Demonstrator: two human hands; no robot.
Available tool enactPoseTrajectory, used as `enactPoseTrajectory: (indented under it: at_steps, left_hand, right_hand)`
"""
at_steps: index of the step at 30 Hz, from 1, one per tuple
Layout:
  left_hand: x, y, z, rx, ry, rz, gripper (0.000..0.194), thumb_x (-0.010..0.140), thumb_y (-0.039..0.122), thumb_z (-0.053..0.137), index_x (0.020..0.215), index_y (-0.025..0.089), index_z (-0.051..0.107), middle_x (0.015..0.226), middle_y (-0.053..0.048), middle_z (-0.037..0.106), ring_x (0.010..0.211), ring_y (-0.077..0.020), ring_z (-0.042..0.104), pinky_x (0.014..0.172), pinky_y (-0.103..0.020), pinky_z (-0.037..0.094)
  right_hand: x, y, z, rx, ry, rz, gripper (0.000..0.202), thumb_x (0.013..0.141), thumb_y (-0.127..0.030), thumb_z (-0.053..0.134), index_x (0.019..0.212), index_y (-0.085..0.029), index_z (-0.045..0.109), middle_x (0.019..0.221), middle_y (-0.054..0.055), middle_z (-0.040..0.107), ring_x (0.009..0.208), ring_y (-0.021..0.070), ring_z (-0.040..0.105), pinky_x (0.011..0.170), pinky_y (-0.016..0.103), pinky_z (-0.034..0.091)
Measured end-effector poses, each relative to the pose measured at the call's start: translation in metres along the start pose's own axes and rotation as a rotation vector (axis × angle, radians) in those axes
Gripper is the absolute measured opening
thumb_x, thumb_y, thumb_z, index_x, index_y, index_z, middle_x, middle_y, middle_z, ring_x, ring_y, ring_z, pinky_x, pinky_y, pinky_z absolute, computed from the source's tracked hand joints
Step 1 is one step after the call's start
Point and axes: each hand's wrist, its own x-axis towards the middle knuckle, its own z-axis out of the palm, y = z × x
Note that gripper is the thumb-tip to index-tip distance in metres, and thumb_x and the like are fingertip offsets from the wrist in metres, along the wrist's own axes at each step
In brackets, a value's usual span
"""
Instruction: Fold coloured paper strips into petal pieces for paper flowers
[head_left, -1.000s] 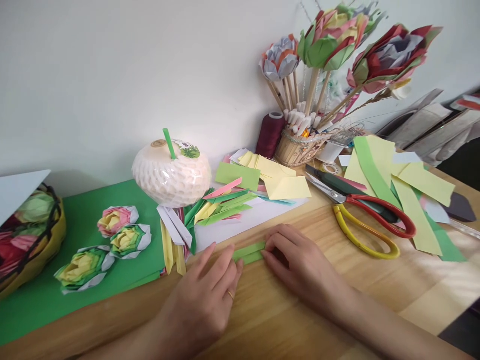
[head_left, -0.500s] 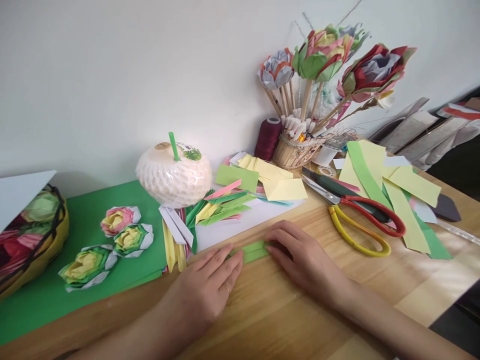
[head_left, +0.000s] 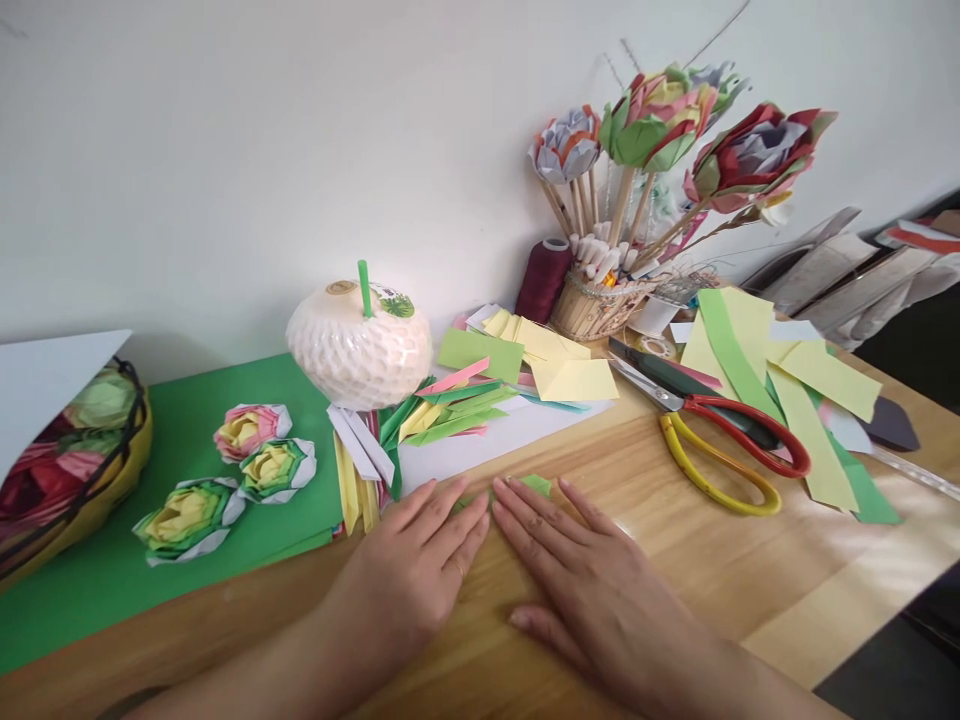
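Observation:
A small folded piece of green paper [head_left: 538, 484] lies on the wooden table, mostly hidden under my fingers. My left hand [head_left: 417, 560] rests flat on its left end, fingers stretched out, a thin ring on one of them. Across the rest of the paper lies my right hand [head_left: 581, 565], palm down with its fingers extended and its thumb apart on the wood. The fingertips of both hands nearly meet over the paper. Just beyond is a pile of folded green, yellow and pink paper strips [head_left: 457, 405] on a white sheet [head_left: 439, 462].
Red-and-yellow-handled scissors [head_left: 720, 500] lie to the right, beside cut paper strips [head_left: 810, 430]. Folded paper flowers [head_left: 279, 468] sit on green card [head_left: 289, 580]. Behind stand a white textured container [head_left: 358, 345], a maroon thread spool [head_left: 541, 280] and a basket [head_left: 600, 305] of paper flowers.
My right hand has turned from gripping the paper's right end to lying flat over it, shifting left toward my left hand. The left hand stays pressed on the paper. The view has shifted slightly.

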Motion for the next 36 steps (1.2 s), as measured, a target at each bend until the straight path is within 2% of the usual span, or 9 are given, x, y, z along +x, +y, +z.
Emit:
enactPoseTrajectory:
  at_steps: [8,11,15,19,24,26,29,32,36]
  left_hand:
    - [-0.001,-0.004,-0.007,-0.047,-0.048,-0.019,0.037,0.096,0.008,0.031,0.107,0.014,0.066,0.114,-0.003,0.068,0.109,-0.0226,0.059,0.094,-0.039,0.043]
    - [-0.006,-0.008,-0.006,-0.074,-0.077,-0.024,0.039,0.093,0.003,0.031,0.108,0.016,0.065,0.114,-0.003,0.068,0.113,-0.0217,0.057,0.096,-0.04,0.043]
    - [-0.012,-0.009,0.0,-0.1,-0.037,-0.082,0.041,0.091,0.001,0.031,0.107,0.018,0.065,0.114,-0.002,0.068,0.121,-0.0217,0.051,0.102,-0.044,0.038]
    - [-0.006,-0.008,-0.001,-0.109,0.002,-0.006,0.036,0.093,0.003,0.033,0.1,0.013,0.066,0.111,-0.006,0.068,0.125,-0.0252,0.047,0.102,-0.045,0.038]
    - [0.006,-0.009,-0.008,-0.085,0.106,0.095,0.027,0.091,0.004,0.043,0.083,0.012,0.068,0.09,-0.006,0.071,0.102,-0.0217,0.061,0.096,-0.04,0.046]
    - [0.01,-0.009,-0.01,-0.127,0.1,0.054,0.028,0.091,0.004,0.042,0.081,0.012,0.067,0.083,-0.005,0.07,0.094,-0.0199,0.062,0.092,-0.038,0.048]
    - [0.014,-0.008,-0.011,-0.206,0.015,-0.028,0.029,0.09,0.007,0.039,0.083,0.013,0.066,0.077,-0.006,0.066,0.089,-0.0202,0.061,0.087,-0.038,0.05]
    - [0.018,-0.006,-0.011,-0.204,-0.038,-0.097,0.025,0.091,0.012,0.042,0.082,0.012,0.064,0.073,-0.006,0.062,0.079,-0.0208,0.059,0.074,-0.036,0.053]
    - [0.02,-0.005,-0.01,-0.191,-0.016,-0.15,0.027,0.092,0.008,0.042,0.078,0.013,0.064,0.066,-0.004,0.057,0.071,-0.0186,0.057,0.061,-0.03,0.051]
  right_hand:
    - [-0.017,0.021,0.0,-0.059,0.075,0.08,0.055,0.093,-0.029,0.047,0.143,-0.012,0.033,0.143,0.012,0.04,0.134,0.0248,0.036,0.107,0.054,0.032]
    - [-0.02,0.024,0.0,-0.062,0.106,0.078,0.05,0.093,-0.029,0.048,0.14,-0.015,0.039,0.141,0.011,0.045,0.133,0.0262,0.037,0.106,0.057,0.031]
    - [-0.016,0.024,0.0,-0.12,0.173,0.063,0.042,0.095,-0.03,0.045,0.133,-0.013,0.048,0.138,0.011,0.049,0.13,0.0287,0.041,0.104,0.058,0.034]
    - [-0.005,0.023,-0.006,-0.168,0.251,0.011,0.032,0.098,-0.025,0.039,0.117,-0.01,0.06,0.124,0.013,0.061,0.118,0.0278,0.053,0.098,0.049,0.045]
    - [0.01,0.025,-0.013,-0.155,0.289,-0.137,0.035,0.097,-0.01,0.029,0.1,-0.01,0.064,0.101,0.012,0.068,0.091,0.0211,0.062,0.079,0.036,0.052]
    - [0.014,0.027,-0.014,-0.128,0.269,-0.196,0.035,0.097,-0.01,0.028,0.098,-0.011,0.064,0.089,0.01,0.068,0.08,0.0195,0.06,0.073,0.034,0.05]
    - [0.018,0.029,-0.013,-0.114,0.242,-0.252,0.033,0.096,-0.009,0.031,0.091,-0.013,0.063,0.075,0.007,0.063,0.068,0.0182,0.054,0.064,0.032,0.045]
    - [0.022,0.032,-0.012,-0.121,0.232,-0.265,0.032,0.097,-0.011,0.031,0.089,-0.012,0.063,0.072,0.006,0.059,0.065,0.0183,0.049,0.06,0.031,0.039]
    - [0.026,0.037,-0.013,-0.114,0.192,-0.266,0.034,0.098,-0.014,0.03,0.083,-0.013,0.061,0.073,0.005,0.057,0.065,0.0181,0.045,0.058,0.031,0.035]
